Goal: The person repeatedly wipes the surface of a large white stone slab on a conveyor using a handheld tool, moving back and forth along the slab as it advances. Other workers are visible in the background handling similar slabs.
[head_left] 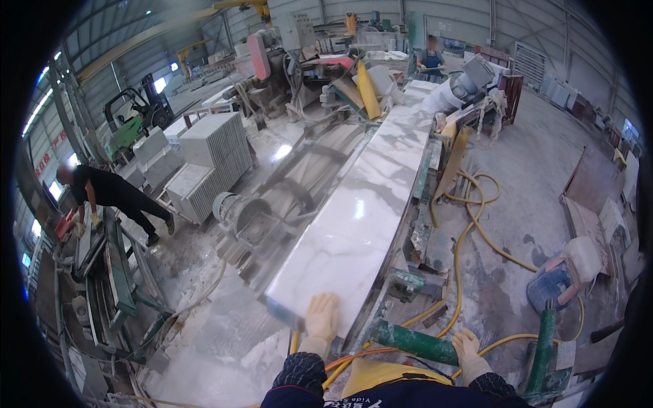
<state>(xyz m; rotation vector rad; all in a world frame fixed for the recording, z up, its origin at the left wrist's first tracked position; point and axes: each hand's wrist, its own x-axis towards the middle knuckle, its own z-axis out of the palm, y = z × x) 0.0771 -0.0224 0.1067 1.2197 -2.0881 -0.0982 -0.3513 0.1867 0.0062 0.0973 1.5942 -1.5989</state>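
Note:
A long white marble slab (354, 217) with grey veins lies lengthwise on a machine bed, running away from me. My left hand (322, 316), in a pale glove, lies flat on its near end with the fingers stretched out. In a matching glove, my right hand (469, 353) is beside the end of a thick green pipe (415, 340) and appears to rest against it. Its fingers point forward, slightly apart, and I see nothing held in them. Both palms are hidden.
Left of the slab sits an electric motor (239, 212). Yellow hoses (462, 251) loop across the floor on the right, near a blue jug (554, 282). Stacked slabs (214, 153) and a green forklift (136, 115) stand left. One person (112, 194) bends at far left; another (430, 60) stands beyond.

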